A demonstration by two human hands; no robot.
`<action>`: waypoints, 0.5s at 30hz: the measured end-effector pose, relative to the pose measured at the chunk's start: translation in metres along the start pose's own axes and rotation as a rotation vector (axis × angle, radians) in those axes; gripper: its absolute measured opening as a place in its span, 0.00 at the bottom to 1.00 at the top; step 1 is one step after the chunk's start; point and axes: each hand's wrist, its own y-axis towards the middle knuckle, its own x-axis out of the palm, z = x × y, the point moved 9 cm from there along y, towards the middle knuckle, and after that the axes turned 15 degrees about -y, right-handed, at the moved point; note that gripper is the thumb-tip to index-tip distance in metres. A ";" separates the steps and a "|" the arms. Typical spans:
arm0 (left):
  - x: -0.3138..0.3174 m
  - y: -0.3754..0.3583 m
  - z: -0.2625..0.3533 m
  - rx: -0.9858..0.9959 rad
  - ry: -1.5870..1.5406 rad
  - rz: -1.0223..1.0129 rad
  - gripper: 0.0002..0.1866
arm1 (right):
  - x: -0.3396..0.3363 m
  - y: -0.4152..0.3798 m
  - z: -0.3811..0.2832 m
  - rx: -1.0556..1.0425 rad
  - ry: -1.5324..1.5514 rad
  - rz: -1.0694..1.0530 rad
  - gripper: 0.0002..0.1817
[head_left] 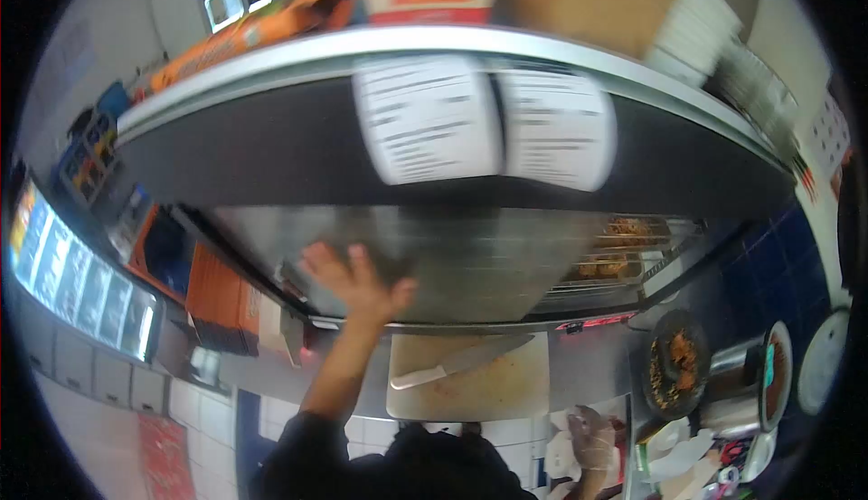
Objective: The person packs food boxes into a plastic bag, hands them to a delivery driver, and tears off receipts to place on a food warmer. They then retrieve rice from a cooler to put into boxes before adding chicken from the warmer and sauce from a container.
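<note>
My left hand [357,287] is bare, with fingers spread, reaching up to the greyish sliding door [461,265] of a display cabinet. Its palm appears to lie flat against the panel. Below it, a large knife [461,362] with a white handle rests on a stained cutting board [497,391]. Low on the right is my right hand [592,438], which seems to wear a clear plastic glove. It is near white containers, and its fingers are too blurred to make out their pose.
Two printed papers [429,120] hang on the cabinet's dark top panel. Trays of food [624,251] show inside at right. A dark bowl of food [674,360] and a metal pot [737,391] stand at right. A lit drinks fridge [81,269] is far left.
</note>
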 end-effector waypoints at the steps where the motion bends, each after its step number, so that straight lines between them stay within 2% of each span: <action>1: 0.017 -0.006 0.019 -0.011 -0.058 -0.007 0.49 | 0.001 0.006 -0.020 -0.010 -0.030 -0.071 0.20; 3: 0.051 -0.022 0.071 0.064 -0.091 -0.103 0.45 | 0.012 0.019 -0.059 -0.093 -0.192 -0.198 0.24; 5: 0.057 -0.008 0.115 0.084 -0.287 -0.084 0.38 | 0.029 0.026 -0.086 -0.144 -0.190 -0.294 0.25; 7: 0.069 -0.009 0.150 0.089 -0.841 -0.355 0.37 | 0.051 0.022 -0.103 -0.166 -0.160 -0.379 0.27; 8: 0.056 -0.017 0.142 0.061 -0.822 -0.365 0.37 | 0.060 0.018 -0.109 -0.195 -0.176 -0.416 0.28; 10: 0.025 -0.024 0.143 0.128 -1.232 -0.305 0.36 | 0.084 0.009 -0.101 -0.227 -0.191 -0.471 0.29; 12: -0.012 -0.044 0.062 0.134 -1.014 -0.205 0.34 | 0.095 -0.007 -0.091 -0.214 -0.212 -0.516 0.29; 13: -0.008 -0.065 0.002 -0.454 -1.218 -0.252 0.30 | 0.102 -0.017 -0.092 -0.197 -0.224 -0.559 0.29; 14: -0.048 -0.035 -0.029 0.002 -0.480 -0.096 0.31 | 0.101 -0.026 -0.092 -0.176 -0.234 -0.527 0.28; 15: -0.051 -0.041 -0.065 -0.073 -0.233 -0.070 0.34 | 0.103 -0.036 -0.088 -0.160 -0.230 -0.516 0.28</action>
